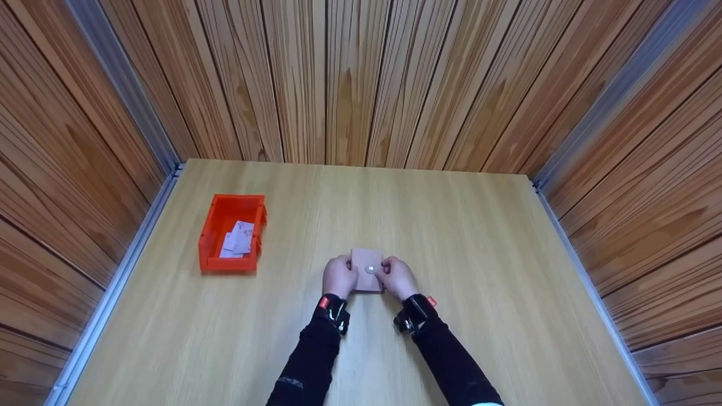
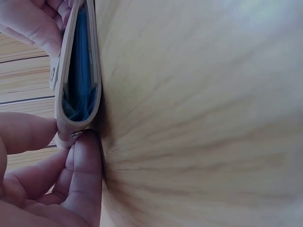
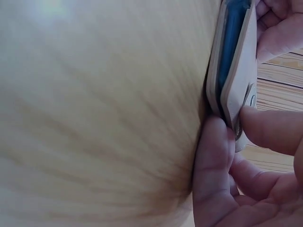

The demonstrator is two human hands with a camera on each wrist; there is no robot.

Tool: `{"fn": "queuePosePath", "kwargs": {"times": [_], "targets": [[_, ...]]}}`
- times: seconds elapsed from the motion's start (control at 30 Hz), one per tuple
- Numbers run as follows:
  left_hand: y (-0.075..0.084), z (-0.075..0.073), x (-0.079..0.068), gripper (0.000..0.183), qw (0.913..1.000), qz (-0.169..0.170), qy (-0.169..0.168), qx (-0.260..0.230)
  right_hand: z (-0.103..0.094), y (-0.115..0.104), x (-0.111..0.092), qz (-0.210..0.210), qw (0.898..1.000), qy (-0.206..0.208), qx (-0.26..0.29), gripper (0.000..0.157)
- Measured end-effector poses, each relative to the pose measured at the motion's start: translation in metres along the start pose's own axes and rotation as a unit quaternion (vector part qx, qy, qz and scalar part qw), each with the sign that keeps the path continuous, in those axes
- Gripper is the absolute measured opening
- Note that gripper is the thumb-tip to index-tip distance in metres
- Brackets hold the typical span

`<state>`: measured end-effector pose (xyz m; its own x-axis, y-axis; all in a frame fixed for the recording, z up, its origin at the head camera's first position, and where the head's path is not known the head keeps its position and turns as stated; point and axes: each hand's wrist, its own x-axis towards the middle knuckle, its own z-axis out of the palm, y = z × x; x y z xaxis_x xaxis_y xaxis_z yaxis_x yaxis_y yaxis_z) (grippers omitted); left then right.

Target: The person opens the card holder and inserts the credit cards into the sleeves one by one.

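A closed, pale pink card holder (image 1: 366,283) lies on the table between both hands. Its strap with a round metal snap (image 1: 370,269) crosses the front, toward the right edge. My left hand (image 1: 340,276) pinches the folded spine, thumb on top and fingers against the side and underneath. At the opposite edge my right hand (image 1: 399,278) grips the holder, its thumb by the strap and a finger low against the table. Both wrist views show blue inner sleeves (image 2: 81,61) between the covers. In the right wrist view the snap tab (image 3: 252,97) sits just above the thumb.
An orange bin (image 1: 228,263) stands at the left of the wooden table (image 1: 451,225), holding several whitish printed cards (image 1: 243,237). Wood-panelled walls (image 1: 350,84) with metal corner rails enclose the table at the back and sides.
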<state>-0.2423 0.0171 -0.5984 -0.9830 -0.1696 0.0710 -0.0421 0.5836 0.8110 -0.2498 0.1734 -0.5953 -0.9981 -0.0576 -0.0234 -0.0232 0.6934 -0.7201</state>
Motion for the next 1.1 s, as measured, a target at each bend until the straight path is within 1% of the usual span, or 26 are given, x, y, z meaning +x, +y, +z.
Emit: {"fn": "queuePosePath", "kwargs": {"times": [0.13, 0.27, 0.37, 0.57, 0.7, 0.77, 0.9, 1.1], "targets": [[-0.001, 0.0003, -0.001, 0.02, 1.0, -0.001, 0.006, -0.001, 0.0001, -0.0005, -0.0011, -0.004, 1.0, -0.005, -0.005, 0.031], [-0.0028, 0.0015, -0.0012, 0.018, 0.9997, 0.02, 0.015, 0.004, -0.0001, -0.0005, -0.002, -0.007, 1.0, -0.002, -0.011, 0.032], [-0.0038, 0.002, -0.0007, 0.016, 0.9994, 0.029, 0.02, 0.005, -0.0002, 0.0, -0.0016, -0.016, 1.0, 0.004, -0.012, 0.034], [-0.0031, 0.0015, 0.0001, 0.015, 0.9997, 0.018, 0.014, 0.001, 0.0003, 0.0012, -0.0003, -0.018, 1.0, 0.006, -0.013, 0.03], [-0.0028, 0.0015, 0.0, 0.013, 0.9996, 0.022, 0.019, 0.001, 0.0002, 0.0007, 0.0, -0.007, 1.0, 0.001, -0.006, 0.032], [-0.0026, 0.0012, -0.0001, 0.013, 0.9994, 0.027, 0.021, 0.001, -0.0001, 0.0005, 0.0002, 0.005, 1.0, -0.003, 0.003, 0.034], [-0.0019, 0.0017, -0.0011, 0.017, 0.9995, 0.026, 0.016, -0.003, -0.0017, 0.0001, -0.0006, 0.017, 1.0, -0.009, 0.01, 0.033], [-0.0011, 0.0017, -0.0024, 0.02, 0.9998, 0.018, 0.009, -0.005, -0.0003, 0.0025, -0.0001, -0.001, 1.0, -0.002, 0.004, 0.027]]}}
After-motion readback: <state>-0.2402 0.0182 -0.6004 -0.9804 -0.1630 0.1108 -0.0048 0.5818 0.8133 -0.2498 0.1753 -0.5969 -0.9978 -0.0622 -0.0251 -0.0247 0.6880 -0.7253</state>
